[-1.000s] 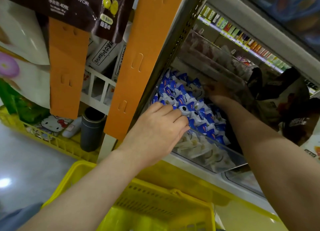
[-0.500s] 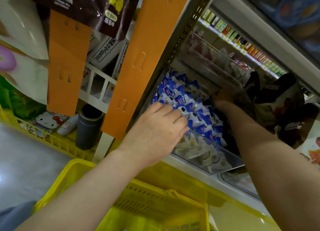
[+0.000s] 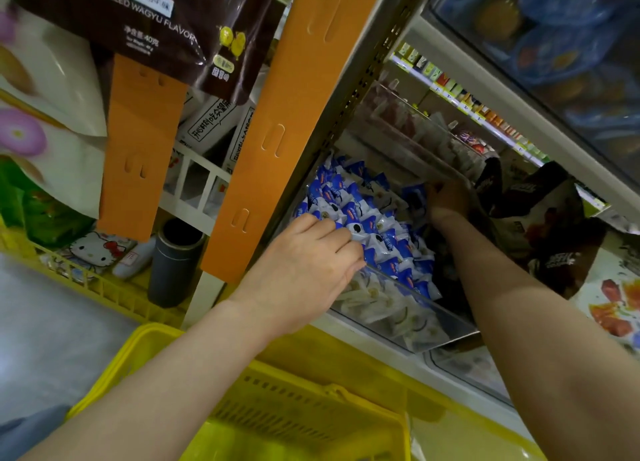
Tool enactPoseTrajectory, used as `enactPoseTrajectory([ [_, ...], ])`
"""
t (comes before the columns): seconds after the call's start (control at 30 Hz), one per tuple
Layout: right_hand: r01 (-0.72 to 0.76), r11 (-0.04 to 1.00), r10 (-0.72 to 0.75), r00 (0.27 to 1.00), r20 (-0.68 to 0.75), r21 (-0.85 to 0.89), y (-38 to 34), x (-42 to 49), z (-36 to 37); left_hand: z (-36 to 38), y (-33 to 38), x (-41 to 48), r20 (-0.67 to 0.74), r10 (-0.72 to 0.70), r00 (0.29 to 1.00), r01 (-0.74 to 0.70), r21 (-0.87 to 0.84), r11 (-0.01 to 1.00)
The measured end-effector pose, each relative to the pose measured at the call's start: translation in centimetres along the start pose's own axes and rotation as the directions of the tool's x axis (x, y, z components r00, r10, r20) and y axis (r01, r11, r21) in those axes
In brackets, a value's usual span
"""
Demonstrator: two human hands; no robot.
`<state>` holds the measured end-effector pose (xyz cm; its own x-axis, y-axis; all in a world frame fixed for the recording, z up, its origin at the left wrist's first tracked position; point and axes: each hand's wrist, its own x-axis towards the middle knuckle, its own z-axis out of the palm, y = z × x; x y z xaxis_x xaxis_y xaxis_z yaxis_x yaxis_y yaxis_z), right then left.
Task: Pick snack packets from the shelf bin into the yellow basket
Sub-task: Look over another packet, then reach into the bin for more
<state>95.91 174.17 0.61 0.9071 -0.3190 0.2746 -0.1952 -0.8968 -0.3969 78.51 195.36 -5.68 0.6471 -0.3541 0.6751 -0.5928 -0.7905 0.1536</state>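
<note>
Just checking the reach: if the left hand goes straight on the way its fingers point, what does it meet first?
The blue-and-white snack packets heaped in the clear shelf bin. The left hand points up and right into the heap, and its fingertips seem to touch it, though depth is unclear.

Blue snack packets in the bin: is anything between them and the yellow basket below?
The bin's clear front wall stands before the blue packets, so they must go up over it. The left hand rests on them, its forearm crossing above the yellow basket; otherwise nothing visible.
</note>
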Motion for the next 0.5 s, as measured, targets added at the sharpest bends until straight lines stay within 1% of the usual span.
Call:
enactPoseTrajectory([
  [0.07, 0.048, 0.998, -0.045, 0.996, -0.082, 0.031, -0.9, -0.4, -1.2, -0.2, 0.1, 0.0, 0.016, 0.001, 1.000, -0.001, 0.008, 1.000],
  [0.13, 0.125, 0.987, -0.112, 0.986, -0.123, 0.097, -1.9, -1.7, -2.3, -0.5, 0.2, -0.1, 0.030, -0.008, 1.000, 0.007, 0.017, 1.000],
  [0.23, 0.322, 0.927, -0.297, 0.943, -0.148, 0.191, -2.8, -5.2, -3.6, -1.0, 0.7, -0.1, 0.107, -0.045, 0.993, 0.045, 0.001, 0.999],
  [0.27, 0.365, 0.904, -0.337, 0.929, -0.153, 0.223, -2.9, -6.7, -4.1, -1.1, 0.8, -0.2, 0.132, -0.061, 0.989, 0.064, -0.024, 0.998],
  [0.33, 0.447, 0.856, -0.410, 0.893, -0.186, 0.261, -2.6, -9.6, -4.9, -1.4, 1.1, -0.5, 0.141, -0.057, 0.988, 0.070, -0.094, 0.993],
  [0.43, 0.555, 0.790, -0.503, 0.830, -0.242, 0.261, -1.5, -14.2, -6.2, -2.3, 2.4, -1.1, 0.056, -0.046, 0.997, 0.058, -0.230, 0.972],
  [0.5, 0.613, 0.730, -0.555, 0.790, -0.260, 0.302, -0.7, -17.2, -7.1, -2.6, 3.8, -1.9, 0.007, -0.156, 0.988, 0.147, -0.387, 0.910],
])
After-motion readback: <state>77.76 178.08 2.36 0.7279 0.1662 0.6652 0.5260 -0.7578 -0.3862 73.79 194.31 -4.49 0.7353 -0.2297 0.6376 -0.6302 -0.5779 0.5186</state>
